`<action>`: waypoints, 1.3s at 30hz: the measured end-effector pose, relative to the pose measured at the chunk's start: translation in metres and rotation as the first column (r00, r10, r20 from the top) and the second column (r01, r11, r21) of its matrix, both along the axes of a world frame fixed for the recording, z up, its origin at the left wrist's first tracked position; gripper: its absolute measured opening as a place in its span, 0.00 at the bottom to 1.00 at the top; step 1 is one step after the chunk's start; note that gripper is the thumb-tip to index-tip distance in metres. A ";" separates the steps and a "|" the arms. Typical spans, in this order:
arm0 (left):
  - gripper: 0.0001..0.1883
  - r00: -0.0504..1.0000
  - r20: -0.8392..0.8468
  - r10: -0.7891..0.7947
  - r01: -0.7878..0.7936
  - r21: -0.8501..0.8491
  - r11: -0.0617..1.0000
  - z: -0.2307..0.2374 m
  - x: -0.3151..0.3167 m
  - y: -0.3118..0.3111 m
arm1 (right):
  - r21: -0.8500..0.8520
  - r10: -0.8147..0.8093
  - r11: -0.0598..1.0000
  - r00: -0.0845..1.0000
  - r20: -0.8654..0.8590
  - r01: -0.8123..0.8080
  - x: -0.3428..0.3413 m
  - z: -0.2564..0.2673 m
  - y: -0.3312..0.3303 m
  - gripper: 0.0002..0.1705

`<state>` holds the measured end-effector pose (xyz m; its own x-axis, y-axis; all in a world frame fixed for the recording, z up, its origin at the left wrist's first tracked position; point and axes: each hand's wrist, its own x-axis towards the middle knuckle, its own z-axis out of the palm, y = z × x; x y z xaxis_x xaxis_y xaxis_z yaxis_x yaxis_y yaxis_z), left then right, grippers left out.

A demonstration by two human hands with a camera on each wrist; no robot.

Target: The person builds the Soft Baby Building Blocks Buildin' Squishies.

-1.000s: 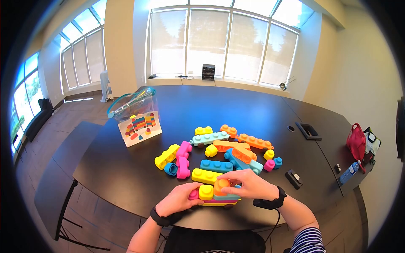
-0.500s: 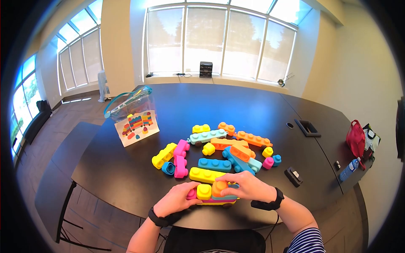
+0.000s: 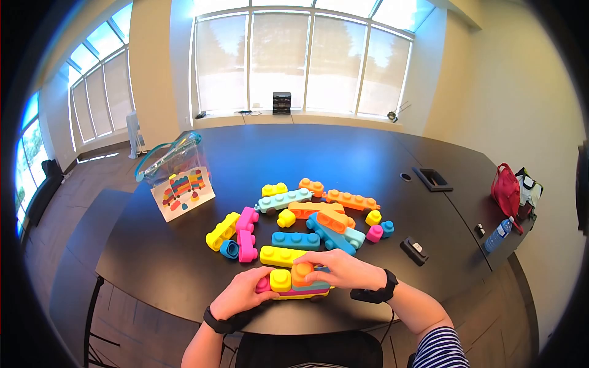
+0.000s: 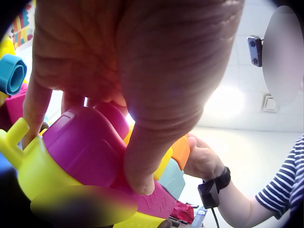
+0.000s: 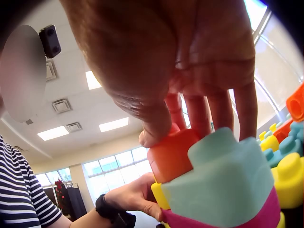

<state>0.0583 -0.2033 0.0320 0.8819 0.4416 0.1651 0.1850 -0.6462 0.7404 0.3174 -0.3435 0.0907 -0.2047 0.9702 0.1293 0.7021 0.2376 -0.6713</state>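
On the near side of the table, both hands are on a stacked toy-block wagon with a yellow wheeled base (image 4: 45, 166) and magenta blocks above it. My left hand (image 3: 241, 291) grips its left end, thumb and fingers on either side of the magenta block (image 4: 85, 145). A small yellow block (image 3: 280, 280) stands on top in the middle. My right hand (image 3: 346, 270) pinches a small orange block (image 5: 173, 154) seated beside the raised stud of a light blue block (image 5: 223, 180). The far side of the wagon is partly hidden by the fingers.
Just beyond the wagon lie a long yellow block (image 3: 279, 255), a blue block (image 3: 296, 240) and several other loose blocks. A clear bucket (image 3: 184, 153) with a picture card (image 3: 187, 195) stands left. A black device (image 3: 415, 250), water bottle (image 3: 498, 234) and red bag (image 3: 506, 193) are right.
The head view has turned slightly right, so the scene sits further left. Both hands keep their hold on the wagon and the orange block, with little visible motion.
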 end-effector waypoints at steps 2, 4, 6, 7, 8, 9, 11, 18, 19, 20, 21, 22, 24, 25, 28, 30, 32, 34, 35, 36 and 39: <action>0.31 1.000 0.010 -0.002 0.002 -0.007 1.000 -0.001 0.000 -0.001 | -0.064 -0.007 0.998 1.000 0.018 0.008 0.008 0.007 0.002 0.22; 0.31 1.000 0.013 -0.004 0.004 -0.004 1.000 -0.002 0.000 0.001 | 0.078 -0.089 0.993 0.996 -0.017 0.090 0.026 0.014 0.008 0.18; 0.31 1.000 0.011 -0.003 0.003 0.002 1.000 -0.004 -0.001 0.001 | 0.178 -0.326 0.926 0.943 -0.060 0.332 0.058 0.012 0.025 0.22; 0.31 1.000 0.020 -0.001 0.001 0.012 1.000 -0.004 -0.001 0.001 | 0.200 -0.439 0.885 0.896 0.064 0.420 0.071 0.014 0.032 0.25; 0.30 1.000 0.029 0.001 -0.001 0.022 1.000 -0.004 -0.001 0.000 | 0.234 -0.542 0.834 0.820 0.183 0.499 0.082 0.016 0.038 0.27; 0.30 0.999 0.039 0.002 -0.003 0.034 0.999 -0.003 0.000 0.000 | 0.281 -0.632 0.774 0.718 0.293 0.567 0.093 0.013 0.044 0.30; 0.31 1.000 0.017 -0.005 0.005 0.024 1.000 -0.004 0.000 0.002 | 0.285 -0.585 0.811 0.688 0.431 0.511 0.125 -0.020 0.061 0.33; 0.31 0.999 0.029 -0.015 0.014 0.025 1.000 -0.009 -0.001 0.004 | 0.074 -0.483 0.875 0.870 0.101 0.478 0.118 -0.031 0.093 0.28; 0.31 1.000 0.030 -0.007 0.006 0.027 1.000 -0.008 0.000 0.003 | 0.051 -0.476 0.880 0.876 0.083 0.473 0.115 -0.029 0.094 0.26; 0.30 1.000 0.031 0.002 -0.003 0.029 1.000 -0.006 0.000 0.001 | 0.029 -0.467 0.884 0.882 0.063 0.466 0.114 -0.028 0.096 0.25; 0.30 0.999 0.033 0.012 -0.013 0.031 0.999 -0.004 0.000 0.001 | 0.121 -0.484 0.870 0.875 0.028 0.478 0.127 -0.035 0.100 0.21; 0.30 0.999 0.032 0.009 -0.010 0.033 0.999 -0.004 0.000 0.001 | 0.144 -0.538 0.842 0.830 0.148 0.520 0.138 -0.037 0.100 0.21; 0.30 0.999 0.035 0.004 -0.006 0.037 0.999 -0.005 -0.001 0.002 | 0.211 -0.618 0.783 0.691 0.376 0.585 0.159 -0.037 0.095 0.20; 0.30 0.999 0.036 0.003 -0.004 0.041 0.999 -0.005 -0.001 0.002 | 0.125 -0.575 0.795 0.672 0.467 0.594 0.167 -0.039 0.089 0.19; 0.30 0.999 0.047 -0.005 0.001 0.068 0.998 -0.008 0.000 0.003 | -0.087 -0.466 0.832 0.774 0.428 0.548 0.183 -0.057 0.075 0.21; 0.30 0.998 0.061 -0.005 -0.001 0.097 0.995 -0.011 0.000 0.004 | -0.043 -0.472 0.847 0.788 0.394 0.529 0.181 -0.062 0.071 0.22; 0.30 0.999 0.055 0.001 -0.005 0.083 0.997 -0.007 0.000 0.002 | 0.057 -0.467 0.876 0.813 0.348 0.479 0.184 -0.070 0.064 0.20; 0.30 0.999 0.051 0.002 -0.005 0.070 0.998 -0.005 0.000 0.001 | 0.045 -0.460 0.882 0.839 0.292 0.469 0.186 -0.076 0.061 0.19; 0.30 0.999 0.053 0.002 -0.005 0.064 0.998 -0.006 0.000 0.001 | 0.030 -0.467 0.878 0.841 0.273 0.478 0.186 -0.078 0.060 0.20; 0.30 0.998 0.058 0.001 -0.005 0.058 0.998 -0.006 0.000 0.001 | 0.017 -0.474 0.873 0.843 0.255 0.487 0.186 -0.079 0.058 0.21; 0.30 0.999 0.040 0.007 -0.008 0.041 0.999 -0.002 0.000 -0.001 | 0.127 -0.577 0.817 0.791 0.204 0.563 0.179 -0.068 0.050 0.21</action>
